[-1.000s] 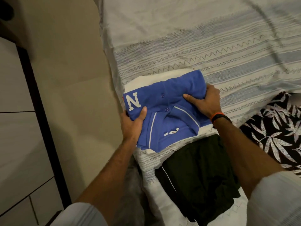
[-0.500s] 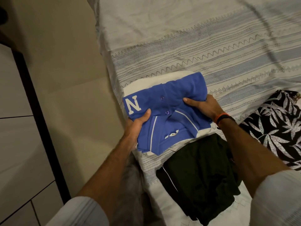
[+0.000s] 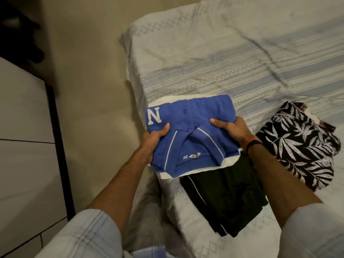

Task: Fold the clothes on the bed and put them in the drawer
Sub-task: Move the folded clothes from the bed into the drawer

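A folded blue polo shirt [image 3: 193, 131] with a white letter N lies on top of a folded white garment [image 3: 229, 162], near the bed's left edge. My left hand [image 3: 154, 138] grips the stack's left side, thumb on top of the blue shirt. My right hand [image 3: 230, 129] grips the right side, thumb on top and fingers underneath. A folded dark green garment [image 3: 223, 200] lies on the bed just in front of the stack. A folded black shirt with a white leaf print [image 3: 301, 146] lies to the right.
The bed [image 3: 232, 58] has a white cover with blue stripes and runs up and right. Beige floor [image 3: 89, 101] lies left of it. A white panelled furniture front with a black edge [image 3: 24, 146] stands at the far left.
The view has swung so more of the bed's far corner and the leaf-print shirt shows. Both hands keep their grip on the blue and white stack, which seems to have risen a little.
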Available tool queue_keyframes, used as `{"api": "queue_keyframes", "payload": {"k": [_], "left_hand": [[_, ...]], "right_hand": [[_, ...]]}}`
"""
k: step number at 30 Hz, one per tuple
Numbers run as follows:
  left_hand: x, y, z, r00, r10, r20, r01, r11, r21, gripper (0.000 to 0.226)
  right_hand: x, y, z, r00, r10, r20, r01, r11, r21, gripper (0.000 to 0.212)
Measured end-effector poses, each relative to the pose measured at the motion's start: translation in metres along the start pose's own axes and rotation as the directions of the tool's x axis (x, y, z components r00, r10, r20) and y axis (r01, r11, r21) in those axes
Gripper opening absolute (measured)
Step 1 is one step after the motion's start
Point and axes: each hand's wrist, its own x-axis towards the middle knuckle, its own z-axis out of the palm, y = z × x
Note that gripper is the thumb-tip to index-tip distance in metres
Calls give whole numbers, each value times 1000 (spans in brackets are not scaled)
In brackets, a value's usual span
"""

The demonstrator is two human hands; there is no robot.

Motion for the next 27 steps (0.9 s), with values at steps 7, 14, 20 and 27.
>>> {"api": "queue_keyframes", "payload": {"k": [7, 14, 20, 27], "left_hand": [[-101, -3, -22, 992, 123, 11, -123, 992, 8, 58], [-207, -31, -74, 986, 161, -50, -164, 985, -61, 52], [-273, -76, -156, 958, 192, -212, -227, 962, -153, 52], [-359, -162, -248, 903, 174, -393, -323, 877, -355, 40]], "right_hand": [[-108, -20, -9, 987, -154, 52, 154, 988, 8, 40], [-201, -28, 20, 964, -211, 162, 221, 974, -46, 53], [-259, -24, 96, 923, -221, 317, 275, 952, -137, 59], [-326, -7, 204, 812, -207, 545, 382, 896, -228, 74]]}}
